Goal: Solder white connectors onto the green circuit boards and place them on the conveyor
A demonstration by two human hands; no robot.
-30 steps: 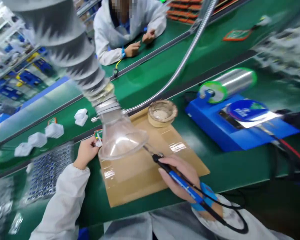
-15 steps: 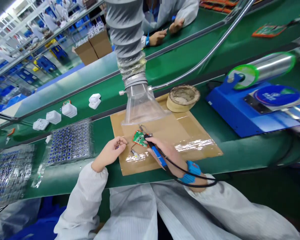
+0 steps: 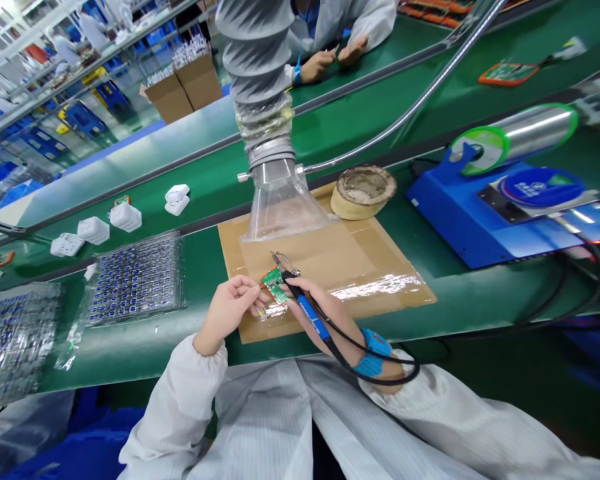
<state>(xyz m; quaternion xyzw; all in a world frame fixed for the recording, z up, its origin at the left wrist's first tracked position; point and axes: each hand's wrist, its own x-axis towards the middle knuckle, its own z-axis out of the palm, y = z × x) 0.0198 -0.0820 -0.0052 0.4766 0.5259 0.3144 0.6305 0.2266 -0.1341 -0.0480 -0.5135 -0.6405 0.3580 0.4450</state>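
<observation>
My right hand [image 3: 320,308] grips a blue-handled soldering iron [image 3: 305,308], its tip pointing up over the brown cardboard mat [image 3: 380,267]. A small green circuit board [image 3: 274,283] sits at the mat's near edge, between both hands. My left hand [image 3: 230,308] is closed in a pinch at the board's left edge, and what its fingers hold is too small to make out. A clear fume hood [image 3: 280,207] on a grey ribbed hose hangs just beyond the board.
A tan sponge dish [image 3: 363,192] sits at the mat's far corner. The blue soldering station [image 3: 505,207] with a metal holder stands at right. Clear trays of blue parts [image 3: 135,277] lie left, white adapters [image 3: 125,217] on the conveyor. Another person works across the belt [image 3: 330,60].
My left hand moved right, up against the circuit board, and closed in a pinch. The board and soldering iron shifted slightly toward me. The view steadied after a large swing.
</observation>
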